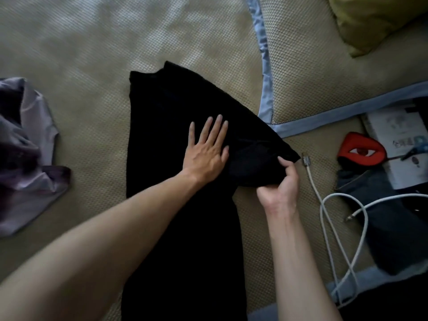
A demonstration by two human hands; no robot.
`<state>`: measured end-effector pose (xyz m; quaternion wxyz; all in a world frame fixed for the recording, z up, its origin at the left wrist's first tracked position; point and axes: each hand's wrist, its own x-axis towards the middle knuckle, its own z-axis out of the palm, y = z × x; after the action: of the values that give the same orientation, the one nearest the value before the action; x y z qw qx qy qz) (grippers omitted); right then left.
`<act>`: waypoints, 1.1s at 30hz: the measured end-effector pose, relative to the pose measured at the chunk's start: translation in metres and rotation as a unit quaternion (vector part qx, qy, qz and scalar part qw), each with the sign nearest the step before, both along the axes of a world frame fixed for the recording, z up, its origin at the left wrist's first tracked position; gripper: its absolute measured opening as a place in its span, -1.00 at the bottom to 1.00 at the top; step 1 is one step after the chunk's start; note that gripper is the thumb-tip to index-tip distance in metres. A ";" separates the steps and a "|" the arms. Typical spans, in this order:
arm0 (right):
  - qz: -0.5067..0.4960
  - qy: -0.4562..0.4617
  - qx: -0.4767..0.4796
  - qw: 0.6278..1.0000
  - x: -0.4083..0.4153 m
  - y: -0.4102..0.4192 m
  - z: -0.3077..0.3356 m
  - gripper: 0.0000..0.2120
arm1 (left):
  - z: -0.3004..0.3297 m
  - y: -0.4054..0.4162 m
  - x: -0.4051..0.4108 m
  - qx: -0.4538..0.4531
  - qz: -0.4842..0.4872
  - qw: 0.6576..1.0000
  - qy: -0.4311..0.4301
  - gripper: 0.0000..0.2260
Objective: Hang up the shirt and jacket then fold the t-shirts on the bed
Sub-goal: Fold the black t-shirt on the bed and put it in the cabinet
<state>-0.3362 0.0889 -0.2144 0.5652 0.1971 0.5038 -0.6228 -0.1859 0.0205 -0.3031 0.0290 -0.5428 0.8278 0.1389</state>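
Print on the paper sheet (pixel 393 135) is unreadable.

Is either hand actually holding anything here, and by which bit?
The right hand pinches the black t-shirt at its sleeve edge. The left hand only presses flat on it, gripping nothing.

Dim light, soft blur, wide-angle edge distortion

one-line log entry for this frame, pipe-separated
step: folding black t-shirt | left hand: flat on shirt | right hand: pinching sleeve | purple t-shirt: unfolded, left | white cable: beside sleeve
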 end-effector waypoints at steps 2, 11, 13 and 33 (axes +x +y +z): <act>0.015 0.001 -0.010 1.000 -0.001 0.001 0.004 -0.69 | -0.005 -0.003 -0.002 -0.002 0.008 1.000 0.006 -0.42; 0.201 0.408 -0.113 0.883 0.047 -0.032 0.045 -0.61 | 0.014 -0.002 0.056 0.010 0.046 0.983 0.180 -0.48; 0.392 0.458 -0.175 0.778 0.073 -0.034 0.049 -0.53 | 0.026 -0.002 0.076 0.025 0.162 0.929 0.331 -0.55; 0.469 0.328 0.024 0.820 0.051 -0.139 -0.036 -0.35 | 0.066 -0.104 0.152 0.331 0.422 0.647 0.542 -0.63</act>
<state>-0.2855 -0.0501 -0.2505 0.5853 -0.2651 0.7057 -0.2983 -0.0338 -0.0834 -0.2367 -0.3087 -0.6159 0.2766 0.6699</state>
